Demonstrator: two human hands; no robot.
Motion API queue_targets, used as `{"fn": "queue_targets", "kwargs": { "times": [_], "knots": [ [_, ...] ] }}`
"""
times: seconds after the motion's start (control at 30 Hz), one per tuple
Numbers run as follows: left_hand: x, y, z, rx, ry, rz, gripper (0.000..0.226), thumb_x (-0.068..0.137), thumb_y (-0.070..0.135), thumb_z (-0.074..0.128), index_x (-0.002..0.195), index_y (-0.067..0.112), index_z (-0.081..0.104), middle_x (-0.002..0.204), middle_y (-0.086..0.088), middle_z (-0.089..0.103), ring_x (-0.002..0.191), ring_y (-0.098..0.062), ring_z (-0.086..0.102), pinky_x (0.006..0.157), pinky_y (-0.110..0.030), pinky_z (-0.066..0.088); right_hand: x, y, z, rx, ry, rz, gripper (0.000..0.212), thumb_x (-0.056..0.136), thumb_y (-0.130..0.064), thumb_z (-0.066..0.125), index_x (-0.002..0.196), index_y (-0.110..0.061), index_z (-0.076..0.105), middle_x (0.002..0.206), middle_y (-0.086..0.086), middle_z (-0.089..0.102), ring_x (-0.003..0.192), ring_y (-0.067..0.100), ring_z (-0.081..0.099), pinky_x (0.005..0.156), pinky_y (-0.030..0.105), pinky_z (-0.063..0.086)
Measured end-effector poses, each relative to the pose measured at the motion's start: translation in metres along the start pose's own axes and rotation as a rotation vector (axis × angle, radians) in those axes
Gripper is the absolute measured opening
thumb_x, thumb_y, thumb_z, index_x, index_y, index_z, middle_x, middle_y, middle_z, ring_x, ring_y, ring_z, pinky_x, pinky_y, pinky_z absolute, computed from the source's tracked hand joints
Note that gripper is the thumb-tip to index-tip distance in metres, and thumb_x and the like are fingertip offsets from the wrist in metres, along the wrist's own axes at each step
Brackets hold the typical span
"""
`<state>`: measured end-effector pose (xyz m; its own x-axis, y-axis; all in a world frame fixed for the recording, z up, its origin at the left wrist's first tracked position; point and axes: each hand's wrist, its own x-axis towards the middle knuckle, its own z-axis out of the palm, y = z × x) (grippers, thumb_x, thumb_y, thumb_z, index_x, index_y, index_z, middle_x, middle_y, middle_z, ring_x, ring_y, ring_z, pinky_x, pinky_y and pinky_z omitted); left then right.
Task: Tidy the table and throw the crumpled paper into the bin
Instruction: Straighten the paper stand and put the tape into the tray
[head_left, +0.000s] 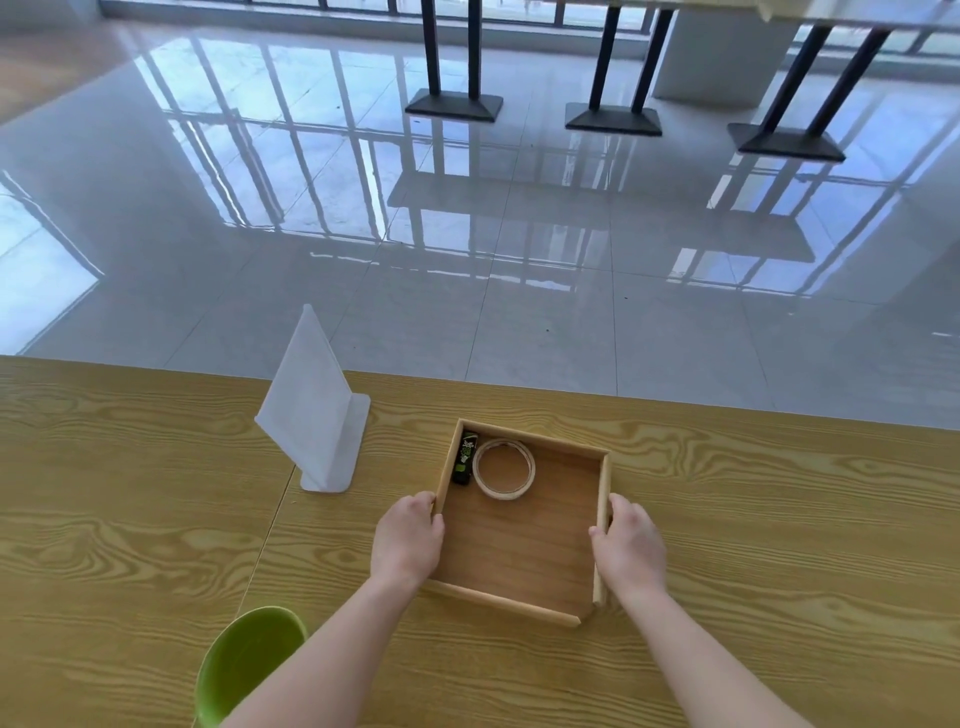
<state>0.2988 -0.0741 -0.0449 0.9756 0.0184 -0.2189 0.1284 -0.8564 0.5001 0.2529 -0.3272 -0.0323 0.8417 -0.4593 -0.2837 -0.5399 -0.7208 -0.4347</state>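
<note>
A shallow wooden tray (524, 551) lies on the wooden table (779, 519) in front of me. Inside it, at the far left corner, a roll of pale tape (504, 469) lies flat beside a small black and green lighter (464, 459). My left hand (408, 538) grips the tray's left wall and my right hand (631, 545) grips its right wall. A green bin (244, 665) stands at the table's near edge on the left, partly hidden by my left forearm. No crumpled paper shows anywhere.
A white upright sign holder (317, 410) stands on the table left of the tray. Beyond the table's far edge lies glossy tiled floor, with black table legs and bases (454, 104) further back.
</note>
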Motion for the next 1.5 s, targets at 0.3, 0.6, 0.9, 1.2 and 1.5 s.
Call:
{"fn": "queue_targets", "kwargs": {
  "times": [0.3, 0.6, 0.9, 1.2, 1.5],
  "knots": [
    [0.002, -0.022, -0.020, -0.001, 0.078, -0.082, 0.027, 0.097, 0.021, 0.056, 0.122, 0.014, 0.065, 0.102, -0.002, 0.072, 0.092, -0.019, 0.067, 0.079, -0.030, 0.053, 0.017, -0.041, 0.013, -0.045, -0.028, -0.118, 0.037, 0.094, -0.015, 0.061, 0.130, -0.008, 0.057, 0.108, 0.006, 0.062, 0.098, 0.024, 0.061, 0.081, 0.034, 0.051],
    [0.020, -0.040, -0.039, -0.038, 0.142, -0.151, 0.018, 0.095, 0.018, 0.054, 0.109, 0.015, 0.066, 0.086, 0.001, 0.067, 0.078, -0.018, 0.061, 0.068, -0.031, 0.049, 0.041, -0.082, 0.032, -0.049, -0.035, -0.173, 0.041, 0.093, -0.014, 0.061, 0.133, -0.006, 0.055, 0.114, 0.011, 0.064, 0.105, 0.027, 0.062, 0.084, 0.035, 0.049],
    [0.035, -0.054, -0.053, -0.076, 0.194, -0.190, 0.018, 0.089, 0.005, 0.052, 0.098, 0.012, 0.066, 0.084, -0.005, 0.070, 0.079, -0.027, 0.064, 0.068, -0.037, 0.050, 0.049, -0.109, 0.050, -0.015, -0.036, -0.169, 0.032, 0.092, -0.016, 0.063, 0.122, -0.007, 0.061, 0.103, 0.008, 0.064, 0.095, 0.025, 0.062, 0.084, 0.040, 0.054],
    [0.036, -0.060, -0.054, -0.070, 0.199, -0.187, 0.020, 0.085, -0.002, 0.047, 0.088, 0.011, 0.062, 0.081, -0.005, 0.065, 0.075, -0.028, 0.059, 0.064, -0.034, 0.041, 0.050, -0.114, 0.055, 0.022, -0.024, -0.150, 0.044, 0.092, -0.016, 0.063, 0.135, -0.010, 0.055, 0.113, 0.009, 0.065, 0.104, 0.026, 0.061, 0.089, 0.042, 0.053],
    [0.034, -0.063, -0.056, -0.061, 0.168, -0.187, 0.019, 0.082, -0.004, 0.045, 0.078, 0.010, 0.055, 0.075, -0.004, 0.061, 0.071, -0.027, 0.056, 0.062, -0.036, 0.042, 0.046, -0.115, 0.056, 0.037, -0.024, -0.142, 0.040, 0.092, -0.015, 0.064, 0.131, -0.010, 0.058, 0.107, 0.008, 0.064, 0.095, 0.024, 0.060, 0.081, 0.036, 0.049]
  ]
}}
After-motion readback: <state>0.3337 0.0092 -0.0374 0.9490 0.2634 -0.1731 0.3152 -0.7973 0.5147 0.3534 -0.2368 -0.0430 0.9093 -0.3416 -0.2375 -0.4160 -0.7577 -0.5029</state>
